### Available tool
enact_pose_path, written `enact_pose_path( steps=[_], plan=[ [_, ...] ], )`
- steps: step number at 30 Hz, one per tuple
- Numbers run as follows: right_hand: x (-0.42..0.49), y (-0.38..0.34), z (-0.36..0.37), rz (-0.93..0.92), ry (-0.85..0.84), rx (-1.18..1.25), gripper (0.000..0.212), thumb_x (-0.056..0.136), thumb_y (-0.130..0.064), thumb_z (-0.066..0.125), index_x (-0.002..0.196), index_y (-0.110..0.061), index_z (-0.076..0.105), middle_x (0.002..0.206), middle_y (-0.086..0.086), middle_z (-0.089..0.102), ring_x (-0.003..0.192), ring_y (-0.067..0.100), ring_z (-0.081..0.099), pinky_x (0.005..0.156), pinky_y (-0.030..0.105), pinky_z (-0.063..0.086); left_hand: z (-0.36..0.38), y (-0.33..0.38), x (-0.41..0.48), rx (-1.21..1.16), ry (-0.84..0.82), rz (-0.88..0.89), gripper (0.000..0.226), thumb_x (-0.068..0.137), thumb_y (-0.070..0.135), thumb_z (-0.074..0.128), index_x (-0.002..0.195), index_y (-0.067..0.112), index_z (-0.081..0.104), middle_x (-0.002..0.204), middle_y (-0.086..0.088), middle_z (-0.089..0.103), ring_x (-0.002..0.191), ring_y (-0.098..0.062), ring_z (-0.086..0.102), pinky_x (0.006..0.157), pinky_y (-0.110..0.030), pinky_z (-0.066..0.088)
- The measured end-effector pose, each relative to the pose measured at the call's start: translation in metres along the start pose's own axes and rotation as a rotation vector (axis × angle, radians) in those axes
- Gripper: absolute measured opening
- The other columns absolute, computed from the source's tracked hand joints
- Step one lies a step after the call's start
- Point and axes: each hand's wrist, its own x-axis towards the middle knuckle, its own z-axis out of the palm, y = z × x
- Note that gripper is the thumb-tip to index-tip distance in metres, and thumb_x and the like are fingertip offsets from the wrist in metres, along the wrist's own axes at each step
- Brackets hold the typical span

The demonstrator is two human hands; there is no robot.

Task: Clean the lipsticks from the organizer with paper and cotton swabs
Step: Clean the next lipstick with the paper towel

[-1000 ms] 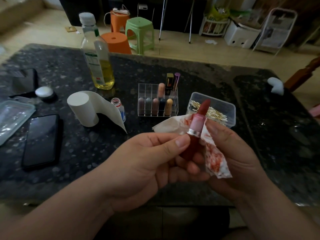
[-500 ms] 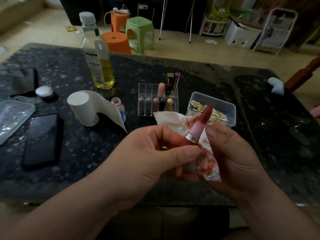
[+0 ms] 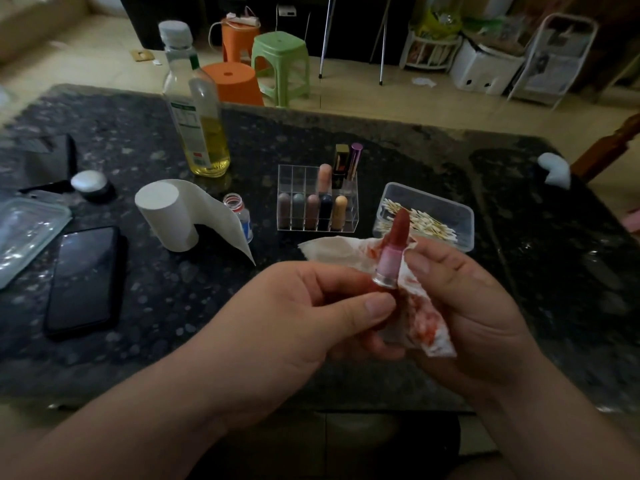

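Since a second ago your left thumb has slid down across the lipstick (image 3: 393, 251), covering the red lower barrel that showed then, and the stick stands more upright than half a second ago. Your left hand (image 3: 294, 317) grips its base, thumb and curled fingers wrapped round it just below the clear collar. Your right hand (image 3: 467, 306) holds the red-stained paper (image 3: 426, 327) against the right side of the pink sleeve, fingers bent round the sheet. The red bullet points up and away from you, held in the air over the near part of the table (image 3: 173, 323).

Straight behind the lipstick sits the clear box of cotton swabs (image 3: 460, 220), its near wall partly hidden by the tip and the paper. Just left of it stands the organizer (image 3: 294, 178), with five lipsticks in its front row (image 3: 320, 211) and taller ones at its back right. Farther left are a small open bottle (image 3: 239, 213), a paper roll (image 3: 162, 216) with its tail hanging loose, and a tall oil bottle (image 3: 201, 126) behind them. A dark phone (image 3: 83, 278) and a clear lid (image 3: 27, 230) lie at your far left.

Bare tabletop shows between the phone and your left hand, and to the right of the swab box. The near table edge runs under your wrists.
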Motion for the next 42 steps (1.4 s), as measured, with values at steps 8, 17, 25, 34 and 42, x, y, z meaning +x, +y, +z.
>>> enact_pose_path(
  steps=[8,17,25,34,42],
  plan=[
    [-0.003,0.0,0.01,-0.018,0.127,-0.304,0.006,0.079,-0.025,0.076,0.081,-0.023,0.081,0.097,0.005,0.077,0.09,0.021,0.075,0.067,0.032,0.059,0.005,0.003,-0.002,0.228,0.215,0.074,0.027,0.062,0.026,0.083,0.087,0.019,0.078,0.09,-0.007,0.079,0.083,-0.024,0.078,0.079,-0.043,0.064],
    [-0.002,-0.003,0.007,-0.119,0.138,-0.395,0.007,0.075,-0.022,0.074,0.079,-0.022,0.08,0.085,0.005,0.076,0.078,0.018,0.073,0.065,0.027,0.058,0.004,0.002,-0.001,0.21,0.115,0.127,0.01,0.068,0.017,0.077,0.079,0.019,0.078,0.077,-0.008,0.078,0.062,-0.02,0.075,0.055,-0.02,0.057],
    [-0.003,-0.008,0.008,-0.099,0.197,-0.303,0.017,0.069,-0.026,0.071,0.079,-0.015,0.079,0.077,0.012,0.073,0.067,0.022,0.07,0.057,0.031,0.058,0.001,-0.011,0.009,-0.01,-0.038,0.11,0.021,0.081,0.021,0.079,0.099,0.01,0.076,0.09,-0.009,0.074,0.071,-0.018,0.067,0.071,-0.033,0.06],
    [-0.001,-0.004,0.001,-0.214,0.196,-0.371,0.035,0.075,-0.04,0.082,0.098,-0.014,0.076,0.097,0.021,0.073,0.082,0.038,0.072,0.068,0.043,0.058,0.012,-0.014,0.01,-0.15,0.116,0.051,0.031,0.081,0.042,0.061,0.076,0.014,0.075,0.064,-0.006,0.058,0.054,-0.014,0.052,0.057,-0.029,0.052],
    [-0.004,-0.002,-0.003,-0.283,0.218,-0.497,0.035,0.072,-0.049,0.082,0.097,-0.025,0.079,0.1,0.011,0.077,0.094,0.031,0.074,0.08,0.046,0.057,0.008,-0.015,0.012,-0.132,0.108,0.048,0.029,0.086,0.043,0.068,0.082,0.015,0.075,0.07,-0.008,0.06,0.057,-0.017,0.052,0.055,-0.029,0.052]
  ],
)
